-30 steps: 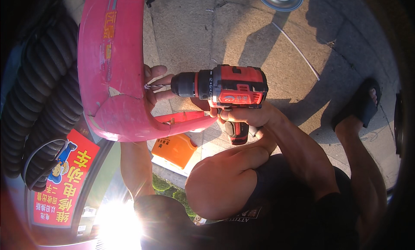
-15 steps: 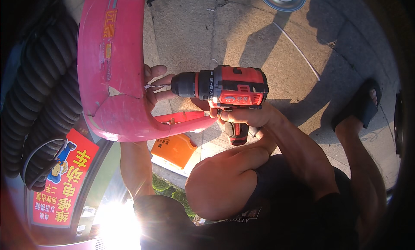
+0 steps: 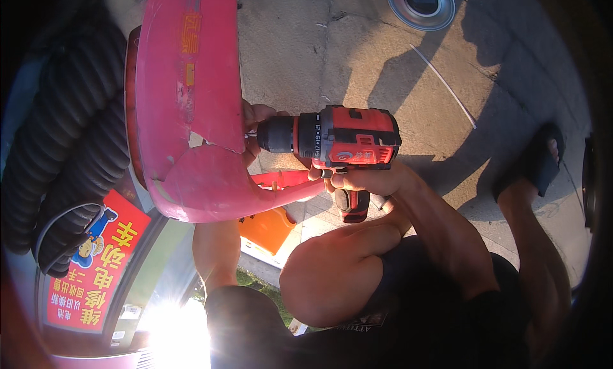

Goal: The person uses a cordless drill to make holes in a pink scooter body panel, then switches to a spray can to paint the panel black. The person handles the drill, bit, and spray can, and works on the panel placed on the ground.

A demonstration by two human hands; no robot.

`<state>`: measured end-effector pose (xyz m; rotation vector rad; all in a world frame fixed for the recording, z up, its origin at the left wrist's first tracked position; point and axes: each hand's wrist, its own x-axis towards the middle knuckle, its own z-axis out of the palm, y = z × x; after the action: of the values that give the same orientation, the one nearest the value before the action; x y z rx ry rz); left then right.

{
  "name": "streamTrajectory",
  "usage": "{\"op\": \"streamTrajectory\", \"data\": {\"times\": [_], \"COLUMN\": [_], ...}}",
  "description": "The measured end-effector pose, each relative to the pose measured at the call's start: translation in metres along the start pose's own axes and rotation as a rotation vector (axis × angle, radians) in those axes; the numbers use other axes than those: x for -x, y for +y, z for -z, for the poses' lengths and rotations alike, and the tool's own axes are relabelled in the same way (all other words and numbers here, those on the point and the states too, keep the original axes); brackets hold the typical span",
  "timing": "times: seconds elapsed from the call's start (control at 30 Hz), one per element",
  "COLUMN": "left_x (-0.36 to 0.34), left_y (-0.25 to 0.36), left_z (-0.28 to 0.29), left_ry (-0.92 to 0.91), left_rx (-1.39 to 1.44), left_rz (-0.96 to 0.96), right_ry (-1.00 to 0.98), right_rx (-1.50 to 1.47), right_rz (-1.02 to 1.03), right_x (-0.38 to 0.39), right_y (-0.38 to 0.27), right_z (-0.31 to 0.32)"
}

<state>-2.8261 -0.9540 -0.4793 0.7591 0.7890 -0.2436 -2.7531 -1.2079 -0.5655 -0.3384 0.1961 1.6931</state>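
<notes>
My right hand (image 3: 364,177) is wrapped round the handle of a red and black cordless drill (image 3: 357,138). Its chuck points left at the inner edge of a curved pink plastic body panel (image 3: 201,177). Only a short piece of the drill bit (image 3: 251,134) shows between chuck and panel. A jagged crack and a small hole run across the panel near that spot. From behind the panel come the fingers of my left hand (image 3: 257,112), closed about its edge on both sides of the bit. Most of that hand is hidden by the panel.
An orange case (image 3: 271,232) lies below the panel. Ribbed black hose-like rolls (image 3: 57,133) and a red sign (image 3: 96,267) are at left. On the paving are a thin white stick (image 3: 444,85) and a round metal rim (image 3: 423,8). My bent knee (image 3: 332,283) is under the drill.
The panel has shifted right, toward the drill. The gap between chuck and panel has shrunk, and less of the bit shows. More of my left hand is covered.
</notes>
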Motion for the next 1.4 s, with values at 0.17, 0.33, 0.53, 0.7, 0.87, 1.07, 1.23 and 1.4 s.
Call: {"op": "streamTrajectory", "data": {"times": [0.17, 0.33, 0.53, 0.7, 0.87, 1.07, 1.23, 1.4], "left_x": [-0.003, 0.005, 0.007, 0.002, 0.003, 0.001, 0.014, 0.017], "left_y": [-0.012, -0.019, -0.021, -0.025, -0.015, -0.018, -0.009, -0.012], "left_z": [-0.001, 0.001, -0.002, -0.008, 0.0, 0.013, 0.017, 0.017], "left_ry": [-0.032, -0.035, -0.066, -0.136, -0.201, -0.256, -0.16, -0.197], "left_rx": [0.008, 0.147, 0.067, -0.084, 0.217, 0.178, 0.376, 0.409], "left_rz": [-0.121, -0.224, -0.28, -0.422, -0.086, -0.174, -0.01, -0.037], "right_ry": [-0.017, -0.007, -0.002, -0.024, -0.034, -0.048, 0.068, 0.078], "right_rx": [-0.001, -0.039, -0.02, -0.177, -0.144, -0.116, -0.17, -0.194], "right_rz": [-0.015, 0.036, 0.05, 0.039, 0.082, 0.102, -0.061, -0.028], "right_x": [-0.001, 0.0, -0.002, 0.001, -0.001, -0.001, 0.015, 0.039], "right_y": [0.001, 0.004, 0.002, 0.003, 0.009, 0.012, 0.012, 0.009], "right_z": [0.0, 0.001, -0.002, -0.005, -0.002, 0.001, 0.007, 0.032]}}
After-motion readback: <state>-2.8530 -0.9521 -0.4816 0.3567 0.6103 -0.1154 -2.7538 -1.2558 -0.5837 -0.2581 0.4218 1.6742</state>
